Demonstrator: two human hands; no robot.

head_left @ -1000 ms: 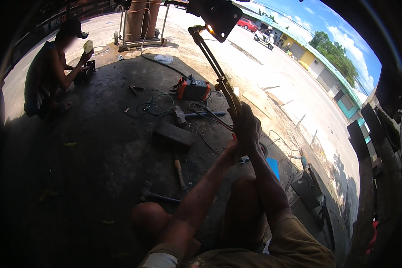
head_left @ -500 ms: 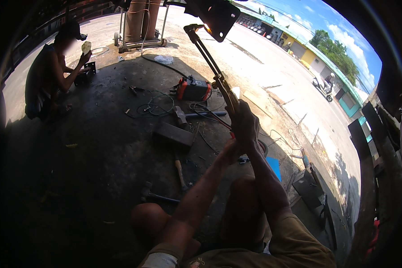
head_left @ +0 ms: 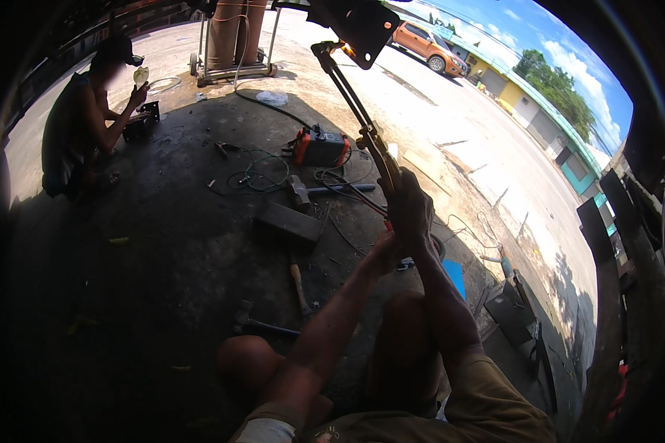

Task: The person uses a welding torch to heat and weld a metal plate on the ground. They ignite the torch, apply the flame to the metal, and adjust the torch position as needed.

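A long brass cutting torch (head_left: 364,118) slants up and away from me, my right hand (head_left: 410,210) wrapped round its handle. Its bent head is just left of a dark steel plate (head_left: 358,33) with holes, and an orange glow shows between them at the plate's edge. My left hand (head_left: 383,251) is closed low behind the handle, against my right wrist. A red hose (head_left: 380,213) runs down close to it. The right forearm hides most of the left fingers, so what they grip cannot be made out.
A red-black welding machine (head_left: 321,148) with cables, a sledgehammer (head_left: 299,192), a steel block (head_left: 287,225) and a hammer (head_left: 262,325) lie on the ground. Gas cylinders (head_left: 225,37) stand on a cart. At left a person (head_left: 81,118) crouches, holding a pale object. An orange pickup (head_left: 428,48) is on the road.
The torch and both hands have shifted slightly right, its head moving along the plate's edge. A pickup has come into view on the road and the scooter has gone. The crouching person's raised hand has moved slightly.
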